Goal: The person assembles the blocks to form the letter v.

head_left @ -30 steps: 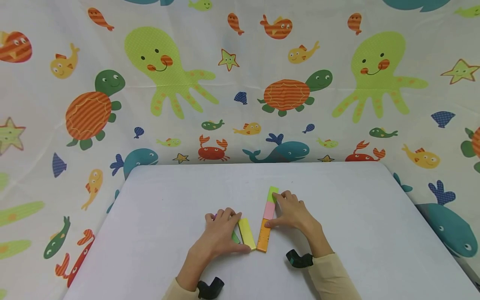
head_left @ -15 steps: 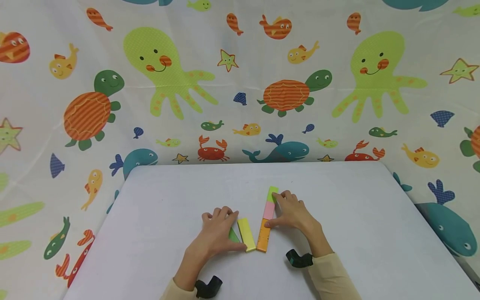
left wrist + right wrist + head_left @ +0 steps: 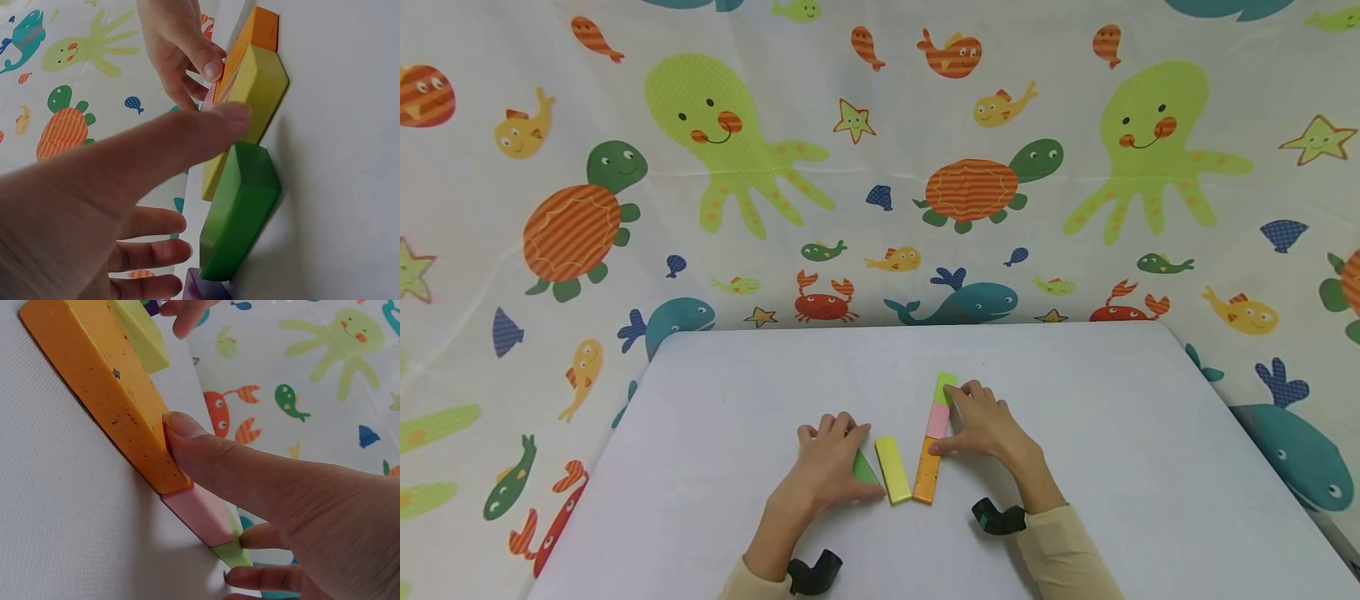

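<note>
One orange block (image 3: pixel 927 471), one pink block (image 3: pixel 937 421) and one lime block (image 3: pixel 943 383) line up end to end along the right hand (image 3: pixel 988 425), its thumb and fingers spread against their side; the long axis runs forward from thumb to fingertips. Left of that grip, a yellow block (image 3: pixel 892 471) slants forward-left, as does a green block (image 3: pixel 864 468) beside the spread left hand (image 3: pixel 830 467). All look light, stiff and smooth, probably best held by their long sides.

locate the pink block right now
In the head view, the pink block lies just right of centre, between the lime block and the orange block, beside the right hand.
</note>
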Action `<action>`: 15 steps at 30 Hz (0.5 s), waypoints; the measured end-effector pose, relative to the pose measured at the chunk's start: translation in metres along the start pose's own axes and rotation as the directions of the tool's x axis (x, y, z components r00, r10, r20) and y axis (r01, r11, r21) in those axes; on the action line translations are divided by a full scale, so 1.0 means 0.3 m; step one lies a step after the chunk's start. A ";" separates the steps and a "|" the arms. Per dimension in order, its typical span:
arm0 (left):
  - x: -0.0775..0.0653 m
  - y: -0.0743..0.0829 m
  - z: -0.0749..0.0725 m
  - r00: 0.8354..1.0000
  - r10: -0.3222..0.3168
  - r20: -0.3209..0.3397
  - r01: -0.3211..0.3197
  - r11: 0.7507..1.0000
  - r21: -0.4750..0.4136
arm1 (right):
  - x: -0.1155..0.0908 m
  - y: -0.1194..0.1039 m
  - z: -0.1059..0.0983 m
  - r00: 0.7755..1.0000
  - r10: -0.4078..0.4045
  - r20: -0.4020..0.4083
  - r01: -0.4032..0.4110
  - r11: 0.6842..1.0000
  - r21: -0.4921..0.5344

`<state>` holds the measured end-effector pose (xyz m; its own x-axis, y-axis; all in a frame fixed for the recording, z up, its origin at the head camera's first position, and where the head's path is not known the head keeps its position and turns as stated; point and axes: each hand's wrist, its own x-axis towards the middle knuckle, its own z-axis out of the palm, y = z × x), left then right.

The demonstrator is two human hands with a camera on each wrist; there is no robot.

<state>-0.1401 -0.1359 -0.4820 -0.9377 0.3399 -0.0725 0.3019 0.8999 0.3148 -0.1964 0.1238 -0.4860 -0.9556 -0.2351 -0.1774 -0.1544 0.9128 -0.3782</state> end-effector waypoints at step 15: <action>-0.004 0.003 -0.005 0.999 -0.025 0.028 0.024 0.999 0.030 | 0.002 0.001 -0.003 1.000 0.001 0.009 -0.001 1.000 0.003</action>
<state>-0.1389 -0.1359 -0.4803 -0.9399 0.3245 -0.1065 0.2839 0.9156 0.2847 -0.1971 0.1244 -0.4856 -0.9533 -0.2377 -0.1861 -0.1532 0.9120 -0.3805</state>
